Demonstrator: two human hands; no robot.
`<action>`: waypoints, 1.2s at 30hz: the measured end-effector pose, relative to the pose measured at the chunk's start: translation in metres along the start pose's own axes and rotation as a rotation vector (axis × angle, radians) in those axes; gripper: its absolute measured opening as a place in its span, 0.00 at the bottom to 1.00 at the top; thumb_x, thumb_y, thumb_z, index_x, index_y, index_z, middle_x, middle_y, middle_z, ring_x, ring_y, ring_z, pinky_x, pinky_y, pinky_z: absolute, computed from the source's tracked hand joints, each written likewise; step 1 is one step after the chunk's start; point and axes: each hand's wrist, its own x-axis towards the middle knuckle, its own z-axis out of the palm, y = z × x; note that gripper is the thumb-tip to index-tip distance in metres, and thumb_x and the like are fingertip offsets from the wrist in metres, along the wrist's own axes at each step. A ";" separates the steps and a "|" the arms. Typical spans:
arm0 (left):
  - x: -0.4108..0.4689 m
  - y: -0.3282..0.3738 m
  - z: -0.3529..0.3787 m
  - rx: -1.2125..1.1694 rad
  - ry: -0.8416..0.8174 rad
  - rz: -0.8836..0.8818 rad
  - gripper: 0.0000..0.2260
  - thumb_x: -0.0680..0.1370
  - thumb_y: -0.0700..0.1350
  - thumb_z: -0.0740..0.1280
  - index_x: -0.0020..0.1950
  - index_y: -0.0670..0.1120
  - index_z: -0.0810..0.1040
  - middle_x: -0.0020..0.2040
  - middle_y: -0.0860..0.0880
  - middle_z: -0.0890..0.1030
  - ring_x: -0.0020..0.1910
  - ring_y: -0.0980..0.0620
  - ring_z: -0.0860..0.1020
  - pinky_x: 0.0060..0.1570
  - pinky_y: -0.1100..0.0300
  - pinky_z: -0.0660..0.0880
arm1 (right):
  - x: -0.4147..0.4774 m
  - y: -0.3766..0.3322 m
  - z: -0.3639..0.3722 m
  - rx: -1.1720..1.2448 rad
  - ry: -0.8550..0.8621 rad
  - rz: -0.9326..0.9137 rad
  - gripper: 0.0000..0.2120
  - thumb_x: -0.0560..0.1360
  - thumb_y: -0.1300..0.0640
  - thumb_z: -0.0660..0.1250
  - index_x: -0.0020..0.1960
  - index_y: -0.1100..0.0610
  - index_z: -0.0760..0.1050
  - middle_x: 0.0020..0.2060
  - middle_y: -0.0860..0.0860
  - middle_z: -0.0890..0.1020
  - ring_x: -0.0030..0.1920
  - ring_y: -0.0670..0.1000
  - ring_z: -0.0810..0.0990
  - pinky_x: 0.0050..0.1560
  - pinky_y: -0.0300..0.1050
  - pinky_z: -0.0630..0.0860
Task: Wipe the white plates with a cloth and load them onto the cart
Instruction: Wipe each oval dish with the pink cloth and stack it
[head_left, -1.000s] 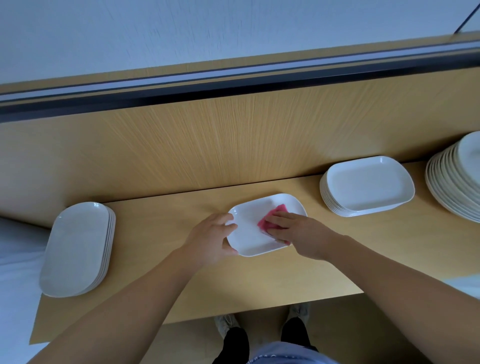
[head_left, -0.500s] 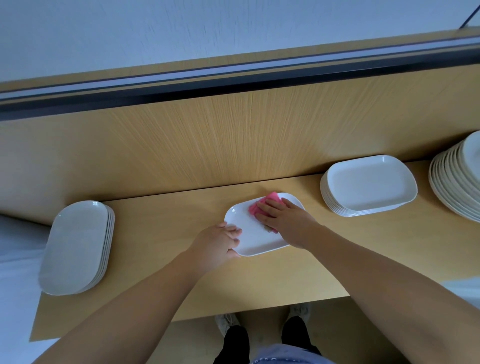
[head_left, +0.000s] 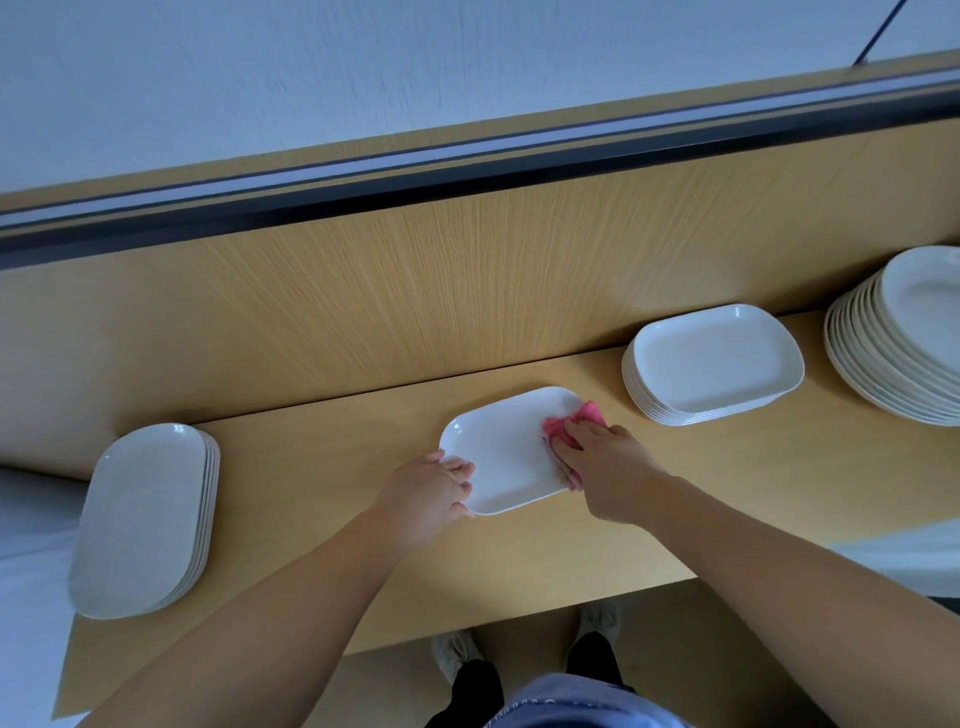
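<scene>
Since half a second ago, cloth (head_left: 577, 419) has slid from plate (head_left: 501, 452) far-middle to its right end, right hand (head_left: 605, 470) with it; fingers lie fairly flat, pressing cloth down rather than clenching it. Left hand (head_left: 431, 493) pinches plate's left rim, thumb on top; plate lies flat on counter (head_left: 322, 467), between oval stack (head_left: 140, 519) and rectangular stack (head_left: 711, 364). Step judged: wiping, mid-pass, loading not begun; next calls for covering the near edge, then a firm rim grip to lift. Cart not identifiable.

A wooden counter (head_left: 311, 467) backs onto a wood panel (head_left: 467, 291) topped by a dark rail (head_left: 467, 189), below a pale wall (head_left: 363, 67).
</scene>
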 end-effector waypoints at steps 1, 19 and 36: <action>0.001 -0.001 0.003 -0.001 0.000 0.001 0.23 0.84 0.55 0.50 0.74 0.44 0.66 0.79 0.50 0.54 0.78 0.56 0.50 0.73 0.61 0.41 | -0.004 -0.002 0.002 0.003 -0.012 0.003 0.34 0.75 0.50 0.57 0.78 0.53 0.50 0.72 0.51 0.63 0.73 0.52 0.59 0.64 0.47 0.65; 0.005 -0.004 0.011 -0.036 0.038 -0.004 0.21 0.84 0.55 0.52 0.72 0.45 0.69 0.79 0.52 0.56 0.77 0.58 0.52 0.73 0.61 0.41 | -0.020 -0.017 0.003 0.069 0.044 -0.054 0.15 0.76 0.64 0.55 0.59 0.51 0.70 0.56 0.50 0.75 0.59 0.56 0.71 0.45 0.43 0.63; -0.012 0.014 0.021 -0.060 0.446 -0.001 0.17 0.68 0.41 0.54 0.43 0.52 0.81 0.50 0.56 0.83 0.52 0.58 0.79 0.51 0.64 0.77 | -0.035 0.022 -0.019 0.297 0.678 -0.252 0.15 0.68 0.68 0.70 0.52 0.54 0.81 0.39 0.47 0.80 0.41 0.54 0.78 0.31 0.48 0.75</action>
